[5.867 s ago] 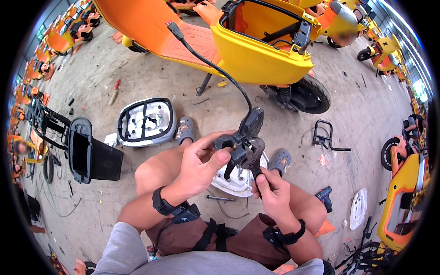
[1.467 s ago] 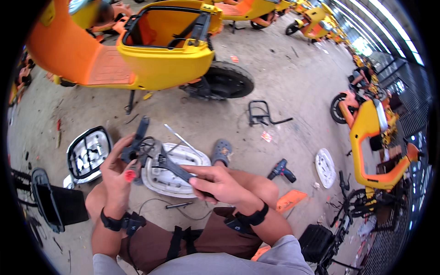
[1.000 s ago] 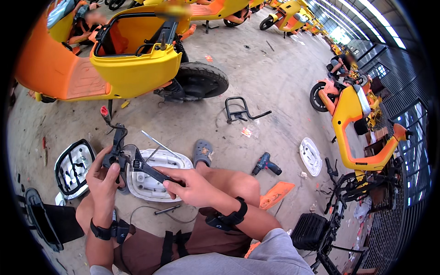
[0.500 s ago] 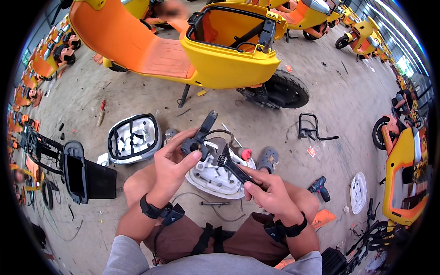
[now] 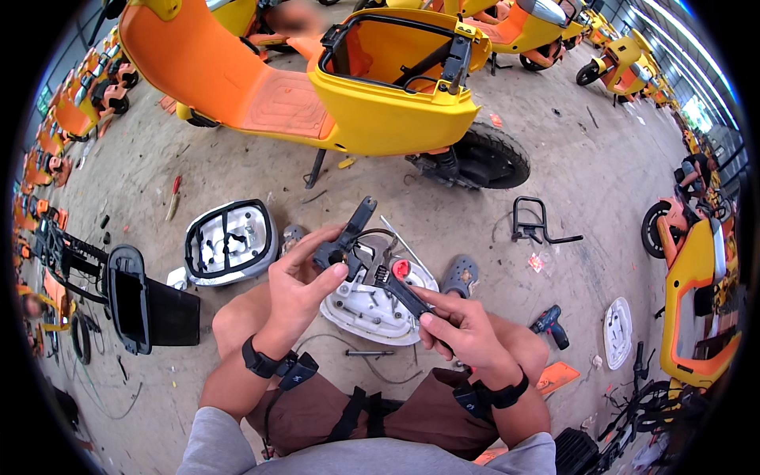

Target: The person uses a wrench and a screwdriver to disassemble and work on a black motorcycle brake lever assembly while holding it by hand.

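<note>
Your left hand [image 5: 297,279] gripped a black metal part [image 5: 348,241] between thumb and fingers, up in front of your knees. Your right hand [image 5: 465,326] held a dark wrench [image 5: 408,299] by its handle. The wrench's head was right by the black part, but I couldn't tell if they touched. Under both lay a white plastic cover [image 5: 341,317] on the floor. A yellow and orange scooter [image 5: 396,123] stood ahead of you.
</note>
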`<act>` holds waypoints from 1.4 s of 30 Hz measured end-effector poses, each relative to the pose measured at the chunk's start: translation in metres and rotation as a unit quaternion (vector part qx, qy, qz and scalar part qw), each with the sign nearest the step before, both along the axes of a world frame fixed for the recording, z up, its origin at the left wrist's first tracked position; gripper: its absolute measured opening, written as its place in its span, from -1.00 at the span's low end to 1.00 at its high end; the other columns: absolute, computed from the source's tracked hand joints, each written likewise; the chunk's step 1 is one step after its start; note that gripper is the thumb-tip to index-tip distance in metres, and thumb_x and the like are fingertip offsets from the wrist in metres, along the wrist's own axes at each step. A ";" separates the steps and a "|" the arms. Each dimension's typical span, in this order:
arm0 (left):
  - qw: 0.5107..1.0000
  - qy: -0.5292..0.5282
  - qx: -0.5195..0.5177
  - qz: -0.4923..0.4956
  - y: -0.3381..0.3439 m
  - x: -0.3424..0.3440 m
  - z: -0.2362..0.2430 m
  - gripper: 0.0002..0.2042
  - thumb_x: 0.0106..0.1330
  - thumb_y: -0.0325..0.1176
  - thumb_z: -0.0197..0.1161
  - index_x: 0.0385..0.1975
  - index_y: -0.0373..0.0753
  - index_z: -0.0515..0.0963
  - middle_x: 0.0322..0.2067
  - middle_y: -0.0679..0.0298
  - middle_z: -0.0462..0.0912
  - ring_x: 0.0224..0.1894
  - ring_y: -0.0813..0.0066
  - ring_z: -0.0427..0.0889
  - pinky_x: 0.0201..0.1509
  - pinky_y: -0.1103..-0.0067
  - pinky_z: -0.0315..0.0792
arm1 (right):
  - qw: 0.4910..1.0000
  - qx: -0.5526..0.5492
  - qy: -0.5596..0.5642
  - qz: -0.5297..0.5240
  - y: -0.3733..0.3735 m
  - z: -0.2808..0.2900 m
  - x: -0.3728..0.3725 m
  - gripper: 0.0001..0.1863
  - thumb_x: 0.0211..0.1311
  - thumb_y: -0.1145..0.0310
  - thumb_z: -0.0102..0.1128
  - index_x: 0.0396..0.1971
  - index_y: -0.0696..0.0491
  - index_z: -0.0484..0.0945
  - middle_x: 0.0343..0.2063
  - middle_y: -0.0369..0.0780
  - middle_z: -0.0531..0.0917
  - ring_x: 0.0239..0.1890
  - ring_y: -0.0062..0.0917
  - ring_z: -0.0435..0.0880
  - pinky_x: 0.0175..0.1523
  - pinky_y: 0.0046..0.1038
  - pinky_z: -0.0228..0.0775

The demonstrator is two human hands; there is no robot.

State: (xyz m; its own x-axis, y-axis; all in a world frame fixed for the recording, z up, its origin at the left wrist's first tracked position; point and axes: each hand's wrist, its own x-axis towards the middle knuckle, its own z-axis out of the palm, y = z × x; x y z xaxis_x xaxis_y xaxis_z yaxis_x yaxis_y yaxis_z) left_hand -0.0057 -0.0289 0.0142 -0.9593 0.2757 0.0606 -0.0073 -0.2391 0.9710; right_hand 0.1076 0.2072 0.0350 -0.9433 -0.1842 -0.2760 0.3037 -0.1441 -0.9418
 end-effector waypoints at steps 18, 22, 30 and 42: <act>0.999 0.051 0.000 0.001 0.003 0.001 -0.003 -0.51 0.16 -0.45 0.45 0.11 -0.46 0.54 0.18 0.00 0.53 0.25 0.29 0.47 0.39 0.41 0.26 | 0.999 0.033 -0.003 -0.001 -0.001 0.001 0.003 -0.49 0.46 0.37 0.08 0.38 0.03 0.36 -0.59 -0.38 0.54 -0.66 -0.81 0.31 -0.56 -0.69 0.15; 0.999 0.033 -0.014 0.016 0.000 0.002 -0.002 -0.50 0.16 -0.43 0.46 0.11 -0.47 0.54 0.18 0.01 0.54 0.24 0.31 0.48 0.36 0.43 0.28 | 0.999 0.038 0.003 -0.002 -0.003 0.000 0.003 -0.48 0.46 0.36 0.08 0.38 0.03 0.35 -0.59 -0.38 0.53 -0.66 -0.81 0.32 -0.56 -0.69 0.15; 0.999 0.044 -0.024 0.013 -0.001 0.000 -0.004 -0.51 0.17 -0.42 0.45 0.10 -0.48 0.55 0.17 0.03 0.55 0.21 0.34 0.49 0.31 0.48 0.30 | 0.999 0.034 0.001 0.001 -0.004 0.001 0.002 -0.48 0.46 0.37 0.08 0.39 0.03 0.34 -0.59 -0.38 0.53 -0.65 -0.81 0.32 -0.55 -0.69 0.15; 0.999 0.017 -0.045 0.002 0.001 -0.001 -0.004 -0.54 0.24 -0.40 0.44 0.12 -0.44 0.55 0.13 0.12 0.57 0.07 0.52 0.53 0.04 0.67 0.42 | 0.988 0.136 0.071 -0.032 -0.012 0.001 0.001 -0.50 0.41 0.47 0.09 0.34 0.05 0.41 -0.57 -0.34 0.61 -0.66 -0.79 0.37 -0.52 -0.67 0.22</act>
